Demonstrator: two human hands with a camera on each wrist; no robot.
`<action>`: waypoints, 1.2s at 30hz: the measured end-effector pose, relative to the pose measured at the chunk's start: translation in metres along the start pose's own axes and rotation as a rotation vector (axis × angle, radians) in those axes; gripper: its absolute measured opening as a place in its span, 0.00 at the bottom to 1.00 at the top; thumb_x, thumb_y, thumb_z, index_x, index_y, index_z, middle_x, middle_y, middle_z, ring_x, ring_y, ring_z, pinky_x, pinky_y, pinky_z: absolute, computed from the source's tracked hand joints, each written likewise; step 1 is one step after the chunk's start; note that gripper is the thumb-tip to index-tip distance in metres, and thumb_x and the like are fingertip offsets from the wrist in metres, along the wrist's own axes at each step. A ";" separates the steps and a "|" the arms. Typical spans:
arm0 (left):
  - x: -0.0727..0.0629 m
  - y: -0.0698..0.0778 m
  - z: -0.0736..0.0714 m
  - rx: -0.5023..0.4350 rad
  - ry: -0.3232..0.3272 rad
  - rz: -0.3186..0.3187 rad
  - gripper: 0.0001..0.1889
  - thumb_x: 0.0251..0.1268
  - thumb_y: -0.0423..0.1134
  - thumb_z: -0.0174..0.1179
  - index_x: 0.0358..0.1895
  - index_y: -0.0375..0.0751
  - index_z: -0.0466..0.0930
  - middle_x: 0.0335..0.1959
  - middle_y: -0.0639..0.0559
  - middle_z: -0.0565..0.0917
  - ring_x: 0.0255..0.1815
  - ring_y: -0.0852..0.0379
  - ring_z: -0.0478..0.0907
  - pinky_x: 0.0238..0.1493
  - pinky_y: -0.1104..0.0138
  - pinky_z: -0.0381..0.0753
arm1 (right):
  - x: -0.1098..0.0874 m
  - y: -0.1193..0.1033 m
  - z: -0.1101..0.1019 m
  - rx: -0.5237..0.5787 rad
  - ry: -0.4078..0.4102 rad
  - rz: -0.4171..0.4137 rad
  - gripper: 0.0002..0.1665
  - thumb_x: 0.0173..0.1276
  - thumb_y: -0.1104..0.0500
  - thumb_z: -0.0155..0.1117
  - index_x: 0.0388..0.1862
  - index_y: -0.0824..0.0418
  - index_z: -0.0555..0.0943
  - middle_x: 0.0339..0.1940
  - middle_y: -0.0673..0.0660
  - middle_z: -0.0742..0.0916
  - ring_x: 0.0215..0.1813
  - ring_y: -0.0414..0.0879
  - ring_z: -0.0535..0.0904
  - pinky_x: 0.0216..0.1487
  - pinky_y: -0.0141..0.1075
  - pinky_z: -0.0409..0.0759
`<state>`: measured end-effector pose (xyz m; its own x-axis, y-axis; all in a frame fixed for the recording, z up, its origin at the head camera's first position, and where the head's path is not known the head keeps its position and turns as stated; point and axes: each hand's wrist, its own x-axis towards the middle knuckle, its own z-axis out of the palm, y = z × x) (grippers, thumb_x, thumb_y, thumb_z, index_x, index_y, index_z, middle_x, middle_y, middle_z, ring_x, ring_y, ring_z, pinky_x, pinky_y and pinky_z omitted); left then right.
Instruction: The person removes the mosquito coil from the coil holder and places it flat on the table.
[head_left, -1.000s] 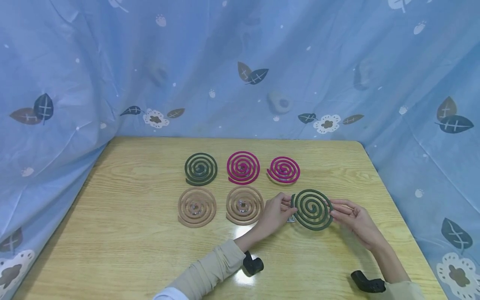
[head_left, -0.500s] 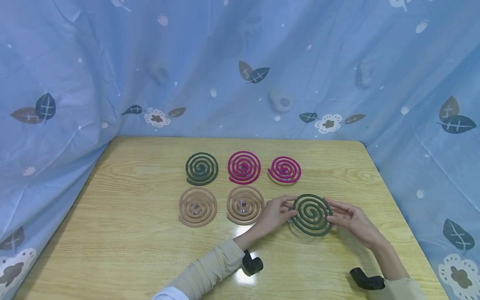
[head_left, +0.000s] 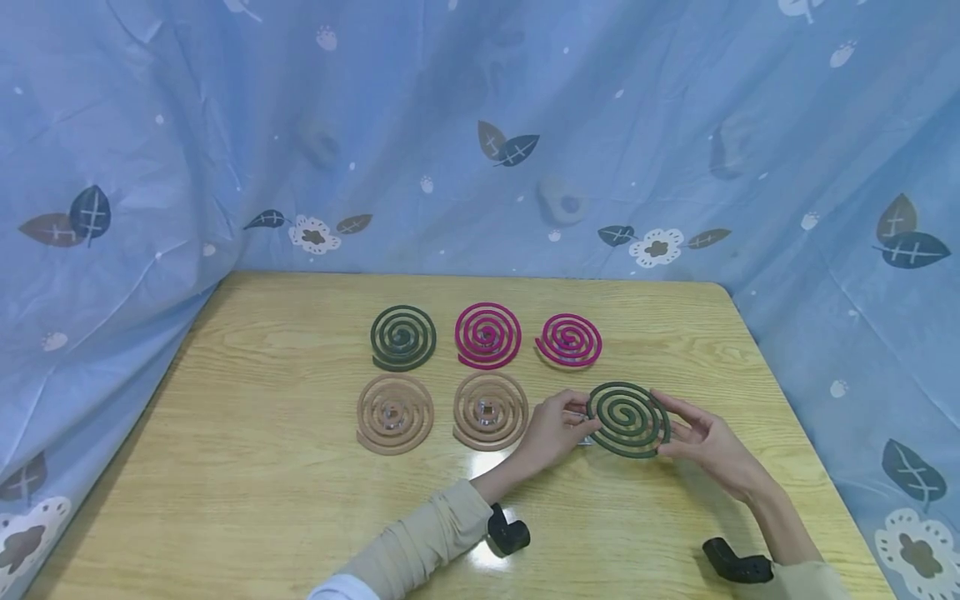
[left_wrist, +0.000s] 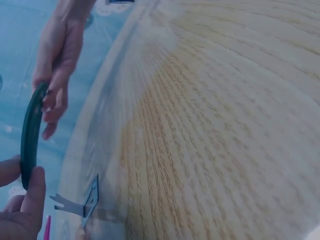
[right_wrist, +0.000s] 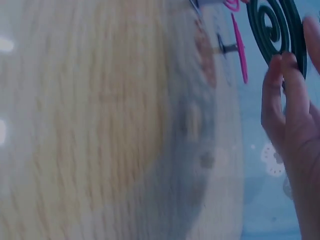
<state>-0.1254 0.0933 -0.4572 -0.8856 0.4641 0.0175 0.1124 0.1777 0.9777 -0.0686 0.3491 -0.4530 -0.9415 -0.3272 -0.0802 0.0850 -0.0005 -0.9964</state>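
Both hands hold one dark green mosquito coil (head_left: 622,413) above the table's right part, its face turned up and tilted. My left hand (head_left: 553,432) pinches the left edge between thumb and fingers. On the opposite edge, my right hand (head_left: 708,446) grips with thumb below and index finger along the upper rim. The left wrist view shows the coil (left_wrist: 31,135) nearly edge-on between the two hands. Beneath it stands a small metal coil stand (left_wrist: 90,202) with a forked arm, mostly hidden in the head view. In the right wrist view, fingertips press against the coil's rings (right_wrist: 299,42).
Behind lie another green coil (head_left: 402,337) and two magenta coils (head_left: 487,335), (head_left: 567,340) in a row. Two tan coils (head_left: 360,414), (head_left: 525,408) lie nearer, left of my hands, with metal showing at their centres. Black wrist pieces (head_left: 508,533), (head_left: 737,562) stick out by both sleeves.
The green coil dips slightly toward me, then comes back up and lies flatter. My right fingers have shifted along its edge, the index finger higher. The other coils stay put.
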 end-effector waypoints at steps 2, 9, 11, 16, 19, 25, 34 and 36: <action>0.001 0.000 0.000 -0.010 -0.002 -0.008 0.17 0.59 0.33 0.66 0.51 0.32 0.78 0.43 0.45 0.84 0.41 0.58 0.84 0.41 0.77 0.81 | -0.001 -0.001 -0.002 0.013 -0.030 -0.004 0.45 0.63 0.78 0.57 0.75 0.69 0.49 0.78 0.52 0.54 0.65 0.32 0.69 0.60 0.32 0.76; 0.002 0.000 0.003 -0.046 0.019 -0.021 0.14 0.58 0.32 0.67 0.46 0.33 0.79 0.43 0.47 0.83 0.41 0.60 0.83 0.38 0.78 0.82 | -0.005 -0.001 -0.008 -0.044 -0.003 -0.026 0.44 0.62 0.78 0.59 0.74 0.69 0.54 0.71 0.38 0.67 0.62 0.34 0.73 0.54 0.36 0.81; 0.002 0.000 0.004 -0.048 0.018 -0.014 0.13 0.57 0.32 0.68 0.44 0.32 0.79 0.41 0.47 0.83 0.39 0.62 0.83 0.37 0.78 0.82 | -0.008 0.001 -0.010 -0.064 0.024 -0.025 0.42 0.61 0.78 0.60 0.73 0.70 0.56 0.67 0.37 0.70 0.61 0.34 0.74 0.52 0.37 0.83; 0.006 0.001 0.005 -0.064 -0.001 0.007 0.17 0.55 0.31 0.69 0.48 0.33 0.78 0.33 0.48 0.85 0.32 0.65 0.83 0.32 0.78 0.81 | -0.012 0.002 -0.015 -0.081 0.065 -0.050 0.36 0.61 0.79 0.59 0.69 0.72 0.63 0.65 0.39 0.75 0.58 0.37 0.77 0.49 0.36 0.84; 0.009 0.002 0.006 -0.078 -0.009 0.023 0.19 0.55 0.30 0.69 0.51 0.32 0.77 0.32 0.48 0.84 0.31 0.65 0.82 0.31 0.78 0.81 | -0.013 0.000 -0.019 -0.111 0.109 -0.076 0.32 0.62 0.78 0.59 0.66 0.73 0.66 0.62 0.41 0.78 0.57 0.36 0.78 0.50 0.34 0.83; 0.011 0.003 0.013 -0.110 -0.001 0.023 0.18 0.54 0.27 0.68 0.49 0.29 0.77 0.41 0.45 0.82 0.35 0.61 0.84 0.33 0.77 0.83 | -0.015 0.002 -0.024 -0.084 0.108 -0.076 0.32 0.65 0.78 0.56 0.68 0.71 0.64 0.63 0.40 0.76 0.57 0.37 0.78 0.51 0.32 0.82; 0.010 0.006 0.025 -0.077 -0.012 0.025 0.24 0.51 0.27 0.70 0.53 0.30 0.74 0.34 0.46 0.82 0.32 0.64 0.81 0.35 0.79 0.81 | -0.020 0.004 -0.032 -0.084 0.088 -0.060 0.37 0.62 0.79 0.57 0.71 0.70 0.61 0.64 0.40 0.76 0.56 0.38 0.79 0.45 0.33 0.85; 0.010 0.007 0.027 -0.048 -0.025 0.034 0.24 0.52 0.27 0.70 0.54 0.30 0.75 0.38 0.45 0.81 0.32 0.65 0.81 0.35 0.80 0.81 | -0.023 0.004 -0.035 -0.116 0.114 -0.053 0.36 0.62 0.79 0.59 0.70 0.69 0.64 0.62 0.40 0.77 0.55 0.37 0.79 0.45 0.32 0.84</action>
<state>-0.1211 0.1227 -0.4555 -0.8699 0.4911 0.0457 0.1195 0.1200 0.9856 -0.0581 0.3892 -0.4561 -0.9751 -0.2207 -0.0238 0.0025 0.0964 -0.9953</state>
